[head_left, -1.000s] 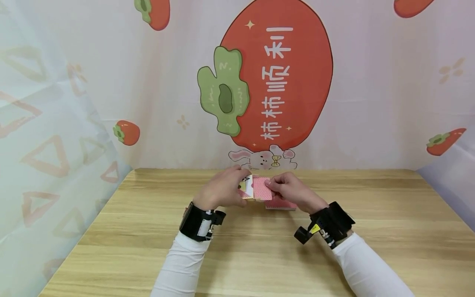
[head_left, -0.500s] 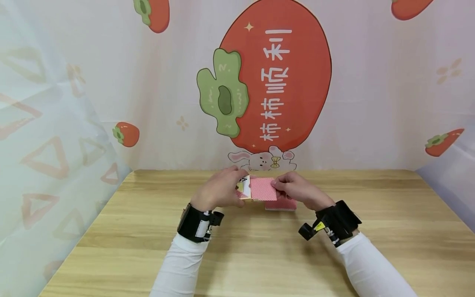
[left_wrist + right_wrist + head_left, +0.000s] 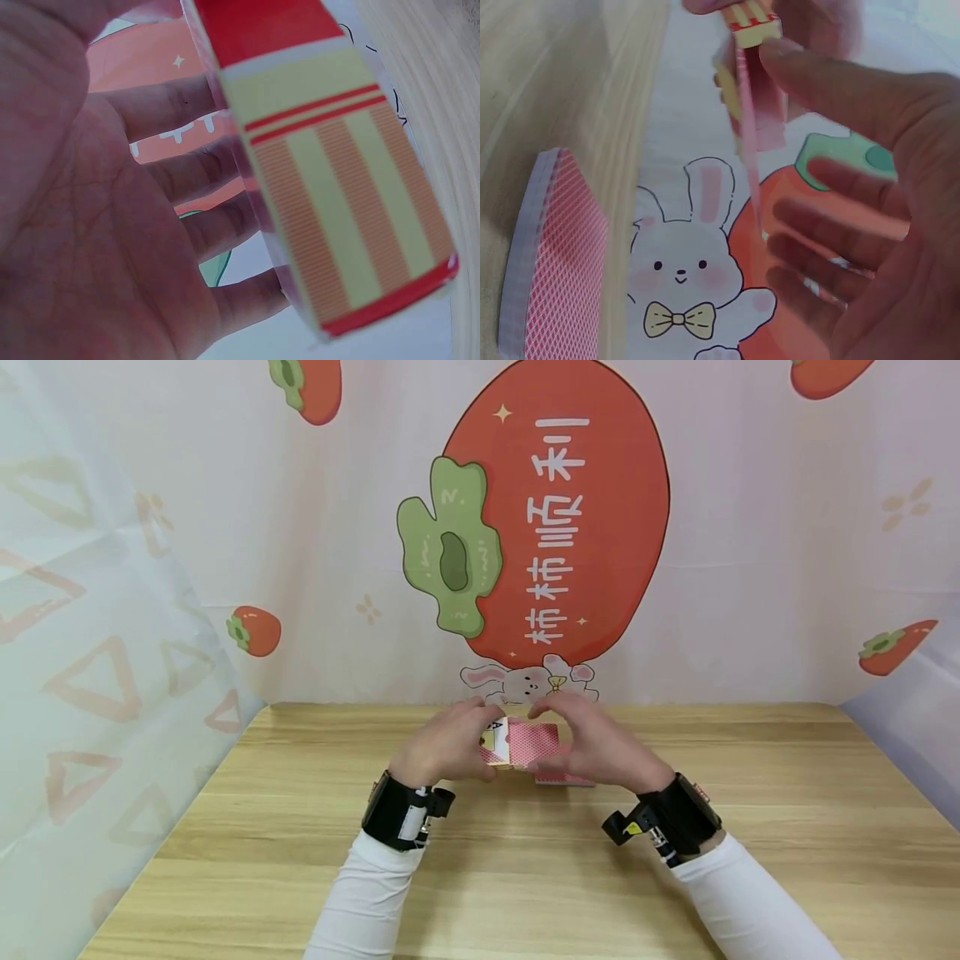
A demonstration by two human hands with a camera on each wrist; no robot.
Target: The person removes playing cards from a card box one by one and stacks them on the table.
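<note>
My left hand [image 3: 450, 743] grips a playing-card box [image 3: 337, 187] by its edges, thumb on one side and fingers on the other. Its red, cream and striped side fills much of the left wrist view. From the box's right end sticks a red-patterned card [image 3: 534, 742], seen almost edge-on in the right wrist view. My right hand [image 3: 600, 747] curves loosely around that end with thumb and fingers spread apart. In the right wrist view its thumb [image 3: 802, 67] lies at the box's corner, while the other fingers stretch out past the card.
A stack of red-backed playing cards [image 3: 566, 270] lies on the wooden table [image 3: 510, 877], below and to the right of the box. Behind the table hangs a cloth [image 3: 337, 527] printed with persimmons and a rabbit.
The card slid farther out to the right in my right hand's pinch. Since then the right hand has let go, spread its fingers and moved left around the box's end. My left hand holds nearly still.
</note>
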